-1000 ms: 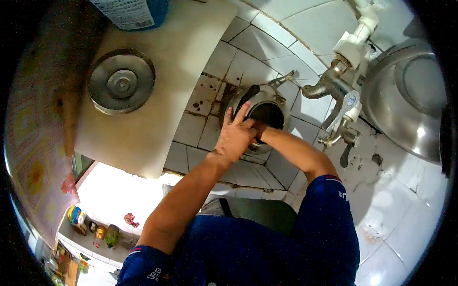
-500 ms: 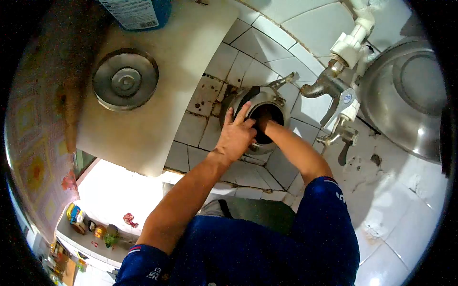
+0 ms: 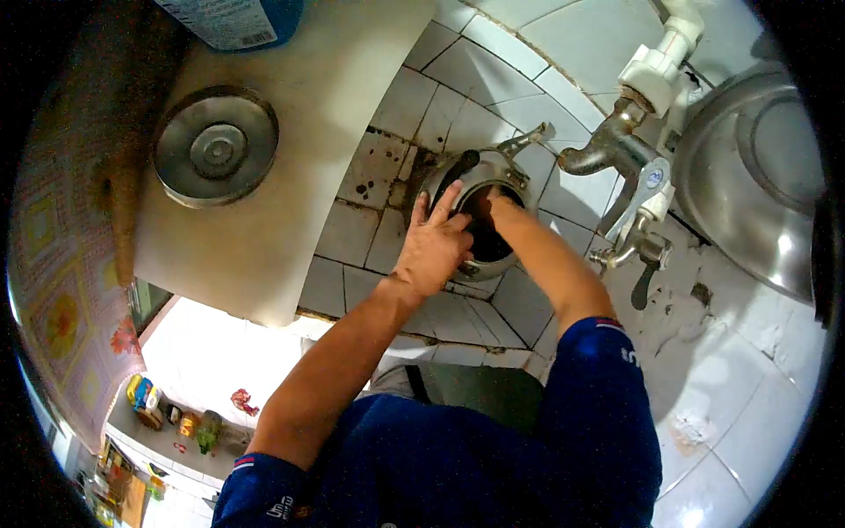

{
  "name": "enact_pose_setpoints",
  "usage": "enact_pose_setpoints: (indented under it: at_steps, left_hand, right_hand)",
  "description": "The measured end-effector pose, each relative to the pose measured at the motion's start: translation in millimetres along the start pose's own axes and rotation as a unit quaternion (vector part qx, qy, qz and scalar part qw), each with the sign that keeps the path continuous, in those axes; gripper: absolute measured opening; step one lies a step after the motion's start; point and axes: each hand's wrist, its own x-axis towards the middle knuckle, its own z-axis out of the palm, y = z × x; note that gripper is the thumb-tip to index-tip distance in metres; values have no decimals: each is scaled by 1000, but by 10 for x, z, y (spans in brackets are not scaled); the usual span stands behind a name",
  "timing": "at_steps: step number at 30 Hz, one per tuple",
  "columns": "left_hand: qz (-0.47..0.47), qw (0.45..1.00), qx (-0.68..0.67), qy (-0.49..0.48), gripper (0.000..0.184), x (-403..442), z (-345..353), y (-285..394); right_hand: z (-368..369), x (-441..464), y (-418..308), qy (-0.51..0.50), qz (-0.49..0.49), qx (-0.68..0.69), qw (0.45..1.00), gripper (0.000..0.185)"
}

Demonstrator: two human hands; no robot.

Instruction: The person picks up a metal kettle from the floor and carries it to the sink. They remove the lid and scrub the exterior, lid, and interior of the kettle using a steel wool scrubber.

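Note:
A round metal kettle point(image 3: 482, 269) with a dark handle and a spout lies in the tiled basin, its wide mouth turned up. My left hand point(image 3: 431, 246) rests on its near left rim, fingers spread, steadying or touching the rim beside the handle. My right hand point(image 3: 495, 204) reaches inside the mouth; its fingers are hidden in the dark interior, and what they touch does not show. A round metal lid point(image 3: 216, 151) sits on the pale board to the left.
A metal tap point(image 3: 616, 154) juts over the basin's right side. At the far right a large steel bowl point(image 3: 748, 176) leans by the wall. A blue container point(image 3: 238, 22) stands at the top left. Bottles point(image 3: 208, 431) and small items line a lower-left shelf.
My right hand has shifted within the kettle's mouth, from its lower left side toward the upper part. My left hand stays at the rim. The view has moved slightly.

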Motion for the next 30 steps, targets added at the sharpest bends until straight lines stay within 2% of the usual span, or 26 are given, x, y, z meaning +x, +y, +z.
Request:
enact_pose_setpoints:
  at_steps: [3, 10, 12, 20, 30]
  left_hand:
    - [-8, 999, 52, -15, 15, 11, 17, 15]
    - [-12, 1000, -3, 4, 14, 2, 22, 5]
    - [-11, 1000, -7, 23, 14, 9, 22, 6]
    - [-2, 1000, 21, -18, 13, 1, -3, -12]
    - [6, 1000, -3, 2, 13, 2, 20, -44]
  right_hand:
    - [22, -73, -62, 0, -10, -2, 1000, 55]
    - [291, -175, -583, -17, -91, 14, 996, 56]
    - [308, -170, -543, -20, -85, 13, 996, 56]
    - [15, -82, -41, 2, 10, -4, 1000, 57]
    - [284, -192, -641, 0, -63, 11, 998, 58]
